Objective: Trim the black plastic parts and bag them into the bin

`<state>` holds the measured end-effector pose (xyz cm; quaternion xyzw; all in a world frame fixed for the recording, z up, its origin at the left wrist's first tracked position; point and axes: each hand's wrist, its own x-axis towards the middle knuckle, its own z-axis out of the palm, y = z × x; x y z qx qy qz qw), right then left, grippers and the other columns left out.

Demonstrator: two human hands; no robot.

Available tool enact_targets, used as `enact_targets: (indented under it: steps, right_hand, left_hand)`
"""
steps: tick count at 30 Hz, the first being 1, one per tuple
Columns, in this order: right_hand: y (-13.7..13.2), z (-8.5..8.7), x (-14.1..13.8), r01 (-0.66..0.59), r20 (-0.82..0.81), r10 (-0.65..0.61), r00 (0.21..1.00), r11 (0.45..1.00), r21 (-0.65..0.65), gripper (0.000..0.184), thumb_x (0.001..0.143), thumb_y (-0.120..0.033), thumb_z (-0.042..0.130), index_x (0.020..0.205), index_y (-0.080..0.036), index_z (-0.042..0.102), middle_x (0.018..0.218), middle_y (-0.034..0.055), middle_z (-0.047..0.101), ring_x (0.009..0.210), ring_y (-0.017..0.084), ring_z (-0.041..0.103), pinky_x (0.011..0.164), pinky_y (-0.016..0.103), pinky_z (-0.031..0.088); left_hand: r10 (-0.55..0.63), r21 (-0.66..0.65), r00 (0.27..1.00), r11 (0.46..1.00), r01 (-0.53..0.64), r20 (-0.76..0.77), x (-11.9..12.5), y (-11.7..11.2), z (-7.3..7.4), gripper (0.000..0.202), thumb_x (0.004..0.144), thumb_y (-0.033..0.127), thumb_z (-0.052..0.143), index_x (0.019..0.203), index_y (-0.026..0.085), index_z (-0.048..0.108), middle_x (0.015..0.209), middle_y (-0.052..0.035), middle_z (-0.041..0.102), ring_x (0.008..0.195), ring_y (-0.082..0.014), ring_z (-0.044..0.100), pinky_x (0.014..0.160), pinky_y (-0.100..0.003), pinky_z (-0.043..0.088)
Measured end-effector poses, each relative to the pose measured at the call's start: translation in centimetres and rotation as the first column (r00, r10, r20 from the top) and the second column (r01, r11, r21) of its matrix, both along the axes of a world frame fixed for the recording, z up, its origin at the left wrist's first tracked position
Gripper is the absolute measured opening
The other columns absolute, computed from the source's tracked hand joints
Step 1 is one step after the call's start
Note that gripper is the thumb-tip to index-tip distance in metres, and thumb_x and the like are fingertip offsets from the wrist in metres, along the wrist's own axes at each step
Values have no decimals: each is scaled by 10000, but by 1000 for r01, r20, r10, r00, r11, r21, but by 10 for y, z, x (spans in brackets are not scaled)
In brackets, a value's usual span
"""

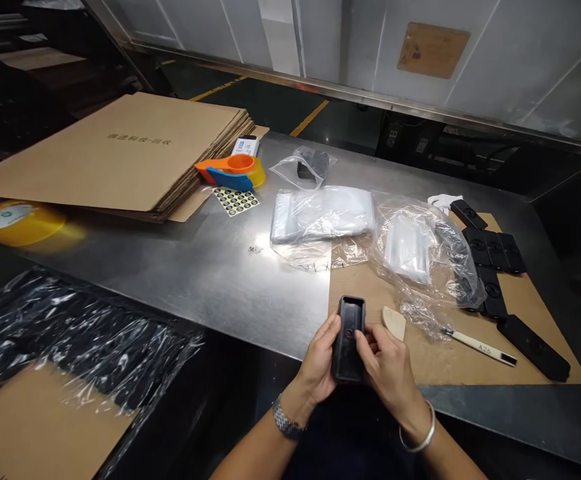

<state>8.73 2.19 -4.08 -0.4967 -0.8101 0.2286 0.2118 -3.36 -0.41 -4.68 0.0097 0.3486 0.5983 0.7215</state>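
Note:
A black rectangular plastic part (349, 357), hollow on the side facing me, is held upright between my two hands at the table's front edge. My left hand (318, 363) is closed round its left side, thumb near the upper rim. On the right side, my right hand (386, 360) grips it too, with the thumb by a small round hole in the middle. Just past my right hand lies a flat cream-coloured piece (394, 323). A cream-handled tool (480, 347) marked A26 rests further right, beside a longer black part (534, 347).
Several black parts (493, 293) lie on the cardboard sheet (530, 293). Clear bags (323, 213) and a crumpled plastic bag (410, 243) sit mid-table. Left are stacked cardboard (120, 153), a tape dispenser (233, 172), round stickers (235, 200) and a yellow tape roll (13, 223).

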Motion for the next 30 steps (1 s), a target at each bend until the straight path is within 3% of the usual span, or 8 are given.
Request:
enact_targets:
  steps: [3, 6, 10, 14, 20, 24, 30]
  right_hand:
    - [-3, 12, 6, -40, 22, 38, 999, 990, 132, 257, 875, -371, 485, 979, -152, 570, 787, 80, 591, 712, 191, 573, 643, 311, 471]
    - [-2, 23, 10, -186, 96, 167, 981, 949, 255, 568, 795, -488, 561, 1240, -153, 447, 1200, 184, 479, 1115, 323, 447, 900, 493, 389]
    - [-3, 28, 8, -361, 162, 338, 927, 922, 141, 856, 741, -584, 567, 1396, -158, 217, 1437, 206, 201, 1312, 394, 171, 977, 584, 284]
    - [-7, 26, 4, -378, 127, 367, 921, 923, 72, 917, 740, -573, 577, 1422, -162, 122, 1432, 217, 201, 1312, 384, 177, 982, 593, 276]
    - [-5, 26, 5, -323, -30, 323, 946, 946, 12, 832, 688, -543, 650, 1353, -172, 317, 1287, 180, 398, 1200, 342, 357, 955, 528, 352]
    - [2, 30, 11, -283, -150, 278, 949, 959, -16, 485, 768, -369, 622, 1201, -185, 506, 1125, 122, 524, 1085, 264, 475, 907, 433, 423]
    - [15, 36, 20, -305, -308, 270, 912, 950, -70, 207, 812, -247, 588, 1002, -202, 657, 932, 72, 631, 877, 186, 590, 797, 350, 485]
  left_hand:
    - [-108, 48, 989, 993, 104, 100, -8, -5, 3, 257, 860, 274, 497, 1067, 135, 557, 965, -108, 664, 858, -215, 652, 720, -321, 531]
    - [-175, 53, 977, 984, 170, 122, -11, -10, 5, 254, 870, 290, 482, 1075, 157, 551, 868, -80, 664, 726, -187, 660, 578, -263, 525]
    - [-149, -4, 984, 989, 150, 97, -9, -13, 10, 262, 873, 273, 485, 1103, 170, 559, 796, -43, 649, 643, -131, 629, 582, -226, 507]
    - [-136, -24, 987, 990, 139, 91, -4, -15, 17, 222, 874, 246, 487, 1026, 140, 608, 811, -51, 650, 713, -122, 618, 653, -206, 494]
    - [-167, -43, 984, 984, 170, 62, -4, -21, 21, 242, 860, 252, 509, 1046, 134, 610, 820, -62, 654, 692, -120, 629, 654, -200, 505]
    - [-300, -58, 952, 951, 304, 61, -6, -28, 22, 333, 869, 336, 476, 1159, 180, 527, 717, -37, 627, 486, -122, 601, 464, -231, 509]
    - [-393, -57, 919, 917, 395, 39, -8, -33, 32, 302, 875, 354, 450, 1071, 141, 537, 707, -62, 619, 596, -172, 643, 452, -232, 513]
